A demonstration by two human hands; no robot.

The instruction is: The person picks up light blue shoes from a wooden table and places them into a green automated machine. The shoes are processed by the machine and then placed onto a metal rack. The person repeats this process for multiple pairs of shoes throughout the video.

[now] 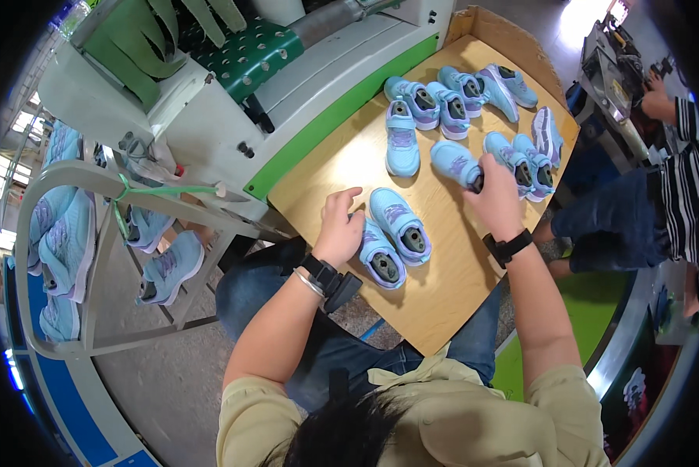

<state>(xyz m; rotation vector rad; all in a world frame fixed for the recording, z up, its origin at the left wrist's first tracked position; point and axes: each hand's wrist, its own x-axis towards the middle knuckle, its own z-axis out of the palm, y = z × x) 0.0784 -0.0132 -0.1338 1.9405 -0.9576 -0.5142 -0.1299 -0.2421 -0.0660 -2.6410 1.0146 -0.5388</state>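
Note:
My right hand [496, 198] grips the heel end of a light blue sneaker [452, 161] with lilac laces, its toe pointing to the far left. Closer to me on the left, two matching sneakers stand side by side, toes away from me: one sneaker [400, 222] shows in full, while the toe of the other [381, 261] is partly behind my fingers. My left hand [340, 228] is beside that second shoe, thumb and fingers apart around a gap, holding nothing; whether it touches the shoe I cannot tell. Dark grey pieces sit inside the shoe openings.
More sneakers [402, 144] cover the far part of the wooden board [303, 194]. A grey metal rack [54, 175] with similar sneakers stands at left. A white machine [209, 117] with a green perforated part borders the board's far side. Another person [669, 202] works at right.

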